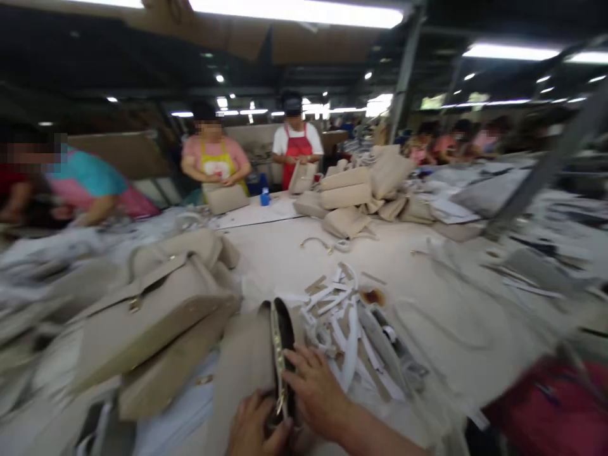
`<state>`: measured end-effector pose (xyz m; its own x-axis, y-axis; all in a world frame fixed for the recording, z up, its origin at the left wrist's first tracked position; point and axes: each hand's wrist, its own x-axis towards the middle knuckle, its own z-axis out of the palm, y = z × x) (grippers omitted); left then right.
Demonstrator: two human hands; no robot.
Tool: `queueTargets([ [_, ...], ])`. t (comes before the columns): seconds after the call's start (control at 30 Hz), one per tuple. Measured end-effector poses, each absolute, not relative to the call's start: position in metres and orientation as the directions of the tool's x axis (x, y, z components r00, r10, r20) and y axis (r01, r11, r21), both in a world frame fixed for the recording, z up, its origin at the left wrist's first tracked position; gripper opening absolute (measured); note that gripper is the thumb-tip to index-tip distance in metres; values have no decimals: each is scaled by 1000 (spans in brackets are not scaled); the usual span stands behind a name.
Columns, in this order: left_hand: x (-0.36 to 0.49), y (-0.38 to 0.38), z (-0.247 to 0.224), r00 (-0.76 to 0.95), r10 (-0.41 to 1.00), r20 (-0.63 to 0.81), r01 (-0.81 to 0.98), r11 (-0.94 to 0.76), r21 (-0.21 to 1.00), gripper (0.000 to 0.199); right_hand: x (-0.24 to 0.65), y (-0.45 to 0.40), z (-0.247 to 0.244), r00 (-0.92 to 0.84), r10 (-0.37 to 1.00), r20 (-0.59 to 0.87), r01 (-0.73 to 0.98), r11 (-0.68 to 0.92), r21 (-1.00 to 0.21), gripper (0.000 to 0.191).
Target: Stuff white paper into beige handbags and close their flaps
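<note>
A beige bag (247,354) lies near the table's front edge, its dark opening parted and a gold zipper running along it. My left hand (259,424) is at the near end of the opening, fingers curled on the bag's edge near the gold zipper pull. My right hand (316,386) rests against the right side of the opening, its fingers over the rim by the zipper. The hands are a short way apart. Larger beige bags (156,310) with gold clasps are piled just to the left.
White and beige strips (346,316) lie right of the bag. More beige bags (351,190) are heaped farther back on the table (266,253), near a blue bottle (265,197). Two people in aprons stand opposite. A grey post and a red item (551,405) are at right.
</note>
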<state>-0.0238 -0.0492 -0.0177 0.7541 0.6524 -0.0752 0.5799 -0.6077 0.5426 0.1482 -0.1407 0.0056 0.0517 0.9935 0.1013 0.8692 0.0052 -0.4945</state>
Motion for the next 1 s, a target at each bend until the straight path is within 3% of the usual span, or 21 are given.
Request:
queueTargets([
  [0.17, -18, -69, 0, 639, 751, -164, 657, -422, 625, 26, 162, -119, 6, -204, 979, 12, 866, 186, -464, 57],
  [0.37, -23, -75, 2, 571, 812, -117, 571, -291, 767, 23, 165, -102, 11, -394, 915, -89, 838, 317, -444, 66],
  [0.5, -23, -76, 3, 538, 839, -75, 494, -242, 835, 13, 167, -95, 19, -456, 885, -97, 778, 343, -527, 44],
  [0.6, -21, -76, 4, 506, 859, -85, 464, -187, 866, 11, 167, -92, 19, -481, 874, -67, 770, 385, -508, 26],
  [0.77, -17, -78, 5, 466, 878, -107, 484, -152, 862, 9, 163, -91, 8, -545, 838, 35, 758, 510, -407, 26],
  [0.83, -16, -79, 5, 459, 882, -109, 510, -161, 845, 9, 164, -91, 3, -552, 833, 48, 758, 524, -388, 15],
  [0.9, -16, -79, 5, 458, 881, -119, 555, -180, 812, 12, 168, -90, 1, -557, 829, 58, 751, 532, -391, 6],
  [1.0, -13, -79, 6, 467, 872, -144, 657, -234, 717, 21, 174, -87, 1, -580, 810, 90, 707, 555, -438, 13],
])
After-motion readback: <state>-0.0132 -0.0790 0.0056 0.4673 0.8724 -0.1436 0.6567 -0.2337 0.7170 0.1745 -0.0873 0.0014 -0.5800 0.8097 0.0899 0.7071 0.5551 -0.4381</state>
